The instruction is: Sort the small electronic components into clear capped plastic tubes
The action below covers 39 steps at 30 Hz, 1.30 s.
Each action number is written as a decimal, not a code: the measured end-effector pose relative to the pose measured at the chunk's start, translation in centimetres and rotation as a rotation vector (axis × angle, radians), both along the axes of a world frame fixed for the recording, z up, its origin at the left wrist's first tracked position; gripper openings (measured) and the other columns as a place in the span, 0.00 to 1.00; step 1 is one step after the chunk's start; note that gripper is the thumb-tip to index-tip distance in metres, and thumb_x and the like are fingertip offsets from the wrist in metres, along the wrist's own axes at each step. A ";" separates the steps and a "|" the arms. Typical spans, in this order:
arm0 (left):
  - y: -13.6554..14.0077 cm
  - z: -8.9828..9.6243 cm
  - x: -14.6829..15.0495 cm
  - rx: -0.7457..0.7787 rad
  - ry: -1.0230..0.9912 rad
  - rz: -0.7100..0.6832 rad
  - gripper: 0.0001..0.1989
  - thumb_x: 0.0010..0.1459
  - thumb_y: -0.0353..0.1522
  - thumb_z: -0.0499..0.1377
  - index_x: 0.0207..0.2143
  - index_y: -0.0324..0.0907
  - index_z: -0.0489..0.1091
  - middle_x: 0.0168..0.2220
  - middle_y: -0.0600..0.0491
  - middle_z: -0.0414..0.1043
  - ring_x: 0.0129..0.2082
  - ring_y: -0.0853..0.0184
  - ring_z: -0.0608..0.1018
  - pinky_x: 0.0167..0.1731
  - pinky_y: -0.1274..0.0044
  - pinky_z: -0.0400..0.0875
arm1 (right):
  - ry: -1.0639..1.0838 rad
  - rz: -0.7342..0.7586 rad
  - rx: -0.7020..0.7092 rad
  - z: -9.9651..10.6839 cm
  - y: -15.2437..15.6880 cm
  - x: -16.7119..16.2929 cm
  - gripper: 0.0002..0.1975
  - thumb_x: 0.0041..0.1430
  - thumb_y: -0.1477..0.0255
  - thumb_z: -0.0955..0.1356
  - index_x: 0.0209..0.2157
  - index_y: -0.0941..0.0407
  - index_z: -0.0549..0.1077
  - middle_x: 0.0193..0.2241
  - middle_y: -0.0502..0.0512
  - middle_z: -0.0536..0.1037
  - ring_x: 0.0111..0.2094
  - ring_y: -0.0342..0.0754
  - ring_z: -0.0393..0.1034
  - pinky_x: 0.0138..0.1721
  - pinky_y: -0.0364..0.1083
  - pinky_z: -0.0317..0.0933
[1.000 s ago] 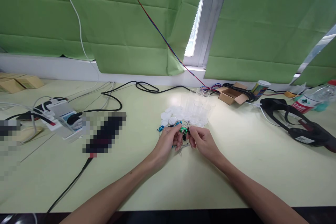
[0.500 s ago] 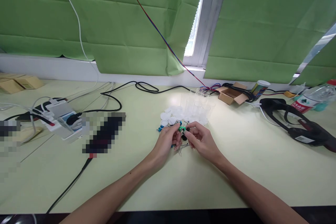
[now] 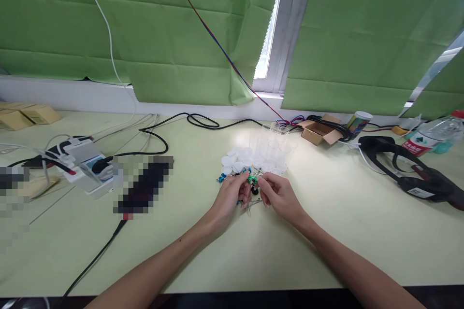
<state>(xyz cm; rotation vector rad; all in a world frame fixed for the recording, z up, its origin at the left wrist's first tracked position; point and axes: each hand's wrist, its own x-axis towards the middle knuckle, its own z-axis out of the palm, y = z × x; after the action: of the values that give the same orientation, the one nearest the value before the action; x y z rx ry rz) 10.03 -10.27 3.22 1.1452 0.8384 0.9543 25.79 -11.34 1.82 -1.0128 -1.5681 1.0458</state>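
My left hand [image 3: 234, 192] is closed in a pinch on a small shiny green piece [image 3: 252, 179], whose exact kind is too small to tell. From the other side, my right hand [image 3: 278, 192] has its thumb and forefinger pinched at the right end of that same piece. A round black part [image 3: 254, 191] shows just below, between the hands. Thin grey wire-like strands [image 3: 249, 208] lie under the fingers. Beside my left wrist are small blue pieces [image 3: 222, 178]. Behind the hands lie several white discs [image 3: 228, 160] and several clear plastic tubes [image 3: 272, 147].
An open cardboard box [image 3: 319, 134] and a printed can [image 3: 358, 123] stand at the back right, near a black headset [image 3: 409, 169] and a plastic bottle [image 3: 427, 137]. A white power strip [image 3: 90, 169] and a blurred-out dark device [image 3: 147, 186] are at left. Black cable [image 3: 203, 123] runs along the back.
My right hand's fingers have shifted slightly and straightened a little at the green piece, which has turned slightly. My left hand stays almost in place.
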 end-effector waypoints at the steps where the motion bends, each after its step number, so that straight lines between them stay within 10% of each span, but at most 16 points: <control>1: 0.0 0.0 0.0 -0.001 0.003 0.002 0.26 0.63 0.43 0.52 0.14 0.41 0.60 0.14 0.56 0.59 0.16 0.71 0.63 0.24 0.75 0.57 | -0.010 -0.005 0.002 0.0 0.0 0.0 0.19 0.67 0.59 0.63 0.26 0.56 0.67 0.15 0.45 0.64 0.17 0.40 0.57 0.20 0.42 0.53; 12: 0.2 -0.1 -0.1 -0.002 -0.019 0.013 0.25 0.63 0.44 0.52 0.15 0.41 0.60 0.15 0.56 0.59 0.17 0.71 0.63 0.23 0.75 0.56 | 0.057 0.032 -0.004 0.0 -0.2 0.0 0.11 0.64 0.61 0.67 0.40 0.55 0.67 0.16 0.41 0.63 0.17 0.41 0.59 0.20 0.41 0.57; 32: 0.0 0.0 0.0 0.012 0.015 0.011 0.26 0.62 0.44 0.52 0.14 0.42 0.60 0.14 0.56 0.59 0.16 0.70 0.63 0.25 0.74 0.58 | -0.004 0.001 -0.006 0.2 -0.1 0.0 0.19 0.67 0.58 0.63 0.26 0.55 0.65 0.15 0.45 0.64 0.17 0.40 0.57 0.20 0.42 0.54; 39: 0.1 0.0 0.0 0.012 0.006 0.017 0.25 0.62 0.45 0.52 0.15 0.41 0.60 0.15 0.56 0.58 0.16 0.71 0.63 0.24 0.75 0.57 | 0.025 0.018 -0.024 0.3 -0.2 -0.1 0.14 0.65 0.58 0.65 0.37 0.55 0.68 0.15 0.43 0.63 0.16 0.41 0.58 0.19 0.42 0.56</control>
<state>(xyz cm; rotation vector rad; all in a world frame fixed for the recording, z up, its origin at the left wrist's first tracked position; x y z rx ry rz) 9.99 -10.12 3.26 1.1533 0.8495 0.9720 25.74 -11.49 2.10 -1.0003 -1.5506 1.0875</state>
